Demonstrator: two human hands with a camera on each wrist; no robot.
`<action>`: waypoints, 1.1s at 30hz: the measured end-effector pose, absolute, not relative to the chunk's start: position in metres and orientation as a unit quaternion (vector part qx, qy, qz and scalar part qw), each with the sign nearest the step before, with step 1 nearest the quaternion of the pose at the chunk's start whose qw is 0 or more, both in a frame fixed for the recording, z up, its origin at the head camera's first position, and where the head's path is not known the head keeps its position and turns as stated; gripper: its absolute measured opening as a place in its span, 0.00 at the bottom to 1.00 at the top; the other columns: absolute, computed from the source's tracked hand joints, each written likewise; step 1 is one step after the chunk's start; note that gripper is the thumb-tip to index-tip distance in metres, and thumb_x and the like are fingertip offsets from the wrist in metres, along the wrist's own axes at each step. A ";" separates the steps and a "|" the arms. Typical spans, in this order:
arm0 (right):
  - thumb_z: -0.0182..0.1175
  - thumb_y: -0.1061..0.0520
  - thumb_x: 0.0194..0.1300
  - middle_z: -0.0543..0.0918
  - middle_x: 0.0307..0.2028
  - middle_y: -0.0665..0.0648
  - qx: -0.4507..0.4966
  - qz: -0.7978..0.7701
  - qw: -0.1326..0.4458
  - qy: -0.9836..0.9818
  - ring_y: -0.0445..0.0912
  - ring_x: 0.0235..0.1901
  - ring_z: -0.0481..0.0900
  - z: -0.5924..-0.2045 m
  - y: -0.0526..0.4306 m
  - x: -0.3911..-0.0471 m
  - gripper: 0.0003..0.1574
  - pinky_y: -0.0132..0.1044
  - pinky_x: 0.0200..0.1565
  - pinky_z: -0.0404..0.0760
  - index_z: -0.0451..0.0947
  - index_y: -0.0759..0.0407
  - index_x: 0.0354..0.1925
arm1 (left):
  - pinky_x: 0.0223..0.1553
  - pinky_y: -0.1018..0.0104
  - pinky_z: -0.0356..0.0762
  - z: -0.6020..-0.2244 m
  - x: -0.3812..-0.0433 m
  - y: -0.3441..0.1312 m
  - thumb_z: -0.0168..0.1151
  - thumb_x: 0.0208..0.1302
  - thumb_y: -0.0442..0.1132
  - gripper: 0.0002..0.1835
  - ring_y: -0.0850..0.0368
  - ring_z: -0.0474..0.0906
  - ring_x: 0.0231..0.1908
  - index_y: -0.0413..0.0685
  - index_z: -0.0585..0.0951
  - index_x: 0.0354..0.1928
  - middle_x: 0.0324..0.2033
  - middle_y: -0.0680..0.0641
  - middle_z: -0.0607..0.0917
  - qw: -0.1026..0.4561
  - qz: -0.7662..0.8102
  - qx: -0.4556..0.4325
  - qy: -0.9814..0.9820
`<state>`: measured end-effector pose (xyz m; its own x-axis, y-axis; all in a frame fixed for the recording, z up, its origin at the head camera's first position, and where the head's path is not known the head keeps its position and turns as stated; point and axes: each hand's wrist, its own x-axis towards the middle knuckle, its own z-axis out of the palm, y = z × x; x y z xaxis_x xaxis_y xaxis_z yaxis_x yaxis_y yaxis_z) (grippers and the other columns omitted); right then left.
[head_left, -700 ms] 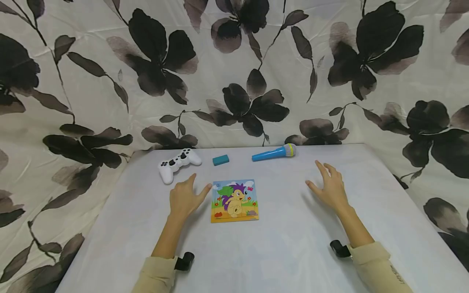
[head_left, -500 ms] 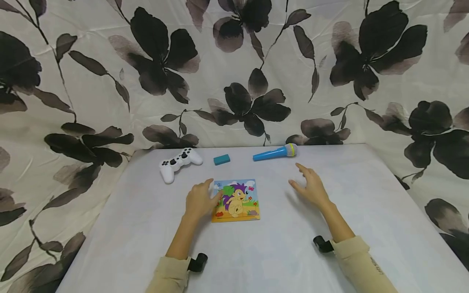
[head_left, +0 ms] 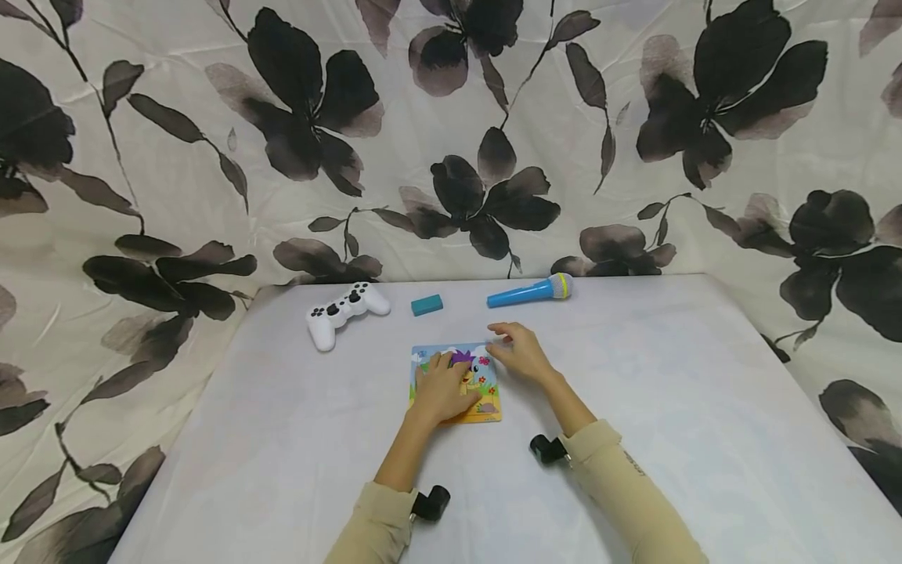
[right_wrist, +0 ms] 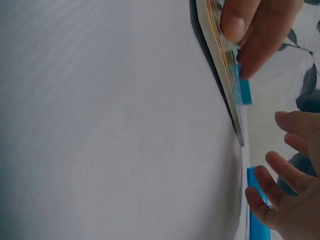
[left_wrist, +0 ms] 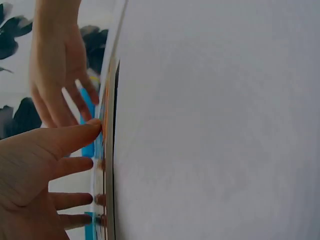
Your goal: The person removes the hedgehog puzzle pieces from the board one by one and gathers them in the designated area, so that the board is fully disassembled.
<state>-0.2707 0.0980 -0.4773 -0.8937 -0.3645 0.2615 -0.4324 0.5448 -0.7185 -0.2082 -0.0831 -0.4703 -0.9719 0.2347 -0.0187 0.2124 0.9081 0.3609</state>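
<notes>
A flat square picture board with a cartoon hedgehog lies on the table. My left hand lies across it with fingers spread, hiding much of the picture. In the left wrist view the thumb and fingertips touch the board's top face. My right hand hovers by the board's upper right corner, its fingers loosely bent. The right wrist view shows that hand apart from the board's thick pale edge, holding nothing.
Along the back of the white table lie a white game controller, a teal block and a blue toy microphone. A floral cloth hangs behind the table's far edge.
My left hand has moved right from beside the board onto it. My right hand has come left, close to the board's upper right corner. The board has stayed in place.
</notes>
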 end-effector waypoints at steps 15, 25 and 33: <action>0.62 0.58 0.60 0.80 0.46 0.66 0.213 0.346 -0.014 -0.914 0.57 0.46 0.78 -0.479 0.071 -0.286 0.20 0.47 0.49 0.77 0.79 0.69 0.48 | 0.60 0.29 0.50 -0.482 -0.211 -0.083 0.61 0.56 0.60 0.32 0.38 0.57 0.65 0.54 0.75 0.61 0.64 0.40 0.67 0.009 0.175 0.110 0.978; 0.64 0.59 0.59 0.80 0.43 0.63 0.228 0.344 -0.016 -0.911 0.56 0.48 0.77 -0.486 0.074 -0.286 0.12 0.49 0.54 0.73 0.84 0.67 0.39 | 0.61 0.29 0.48 -0.486 -0.206 -0.084 0.60 0.59 0.59 0.26 0.38 0.55 0.67 0.57 0.79 0.57 0.65 0.39 0.66 0.002 0.173 0.118 0.978; 0.68 0.57 0.55 0.80 0.45 0.63 0.242 0.346 -0.035 -0.906 0.57 0.50 0.75 -0.483 0.079 -0.286 0.15 0.49 0.56 0.72 0.83 0.66 0.39 | 0.60 0.26 0.45 -0.482 -0.205 -0.084 0.60 0.61 0.55 0.23 0.36 0.54 0.68 0.56 0.80 0.56 0.65 0.40 0.67 0.014 0.188 0.135 0.973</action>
<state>-0.2861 0.0795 -0.4827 -0.8805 -0.4625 0.1038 -0.4142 0.6442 -0.6430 -0.2054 -0.0841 -0.4823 -0.9633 0.2673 0.0234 0.2568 0.8931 0.3694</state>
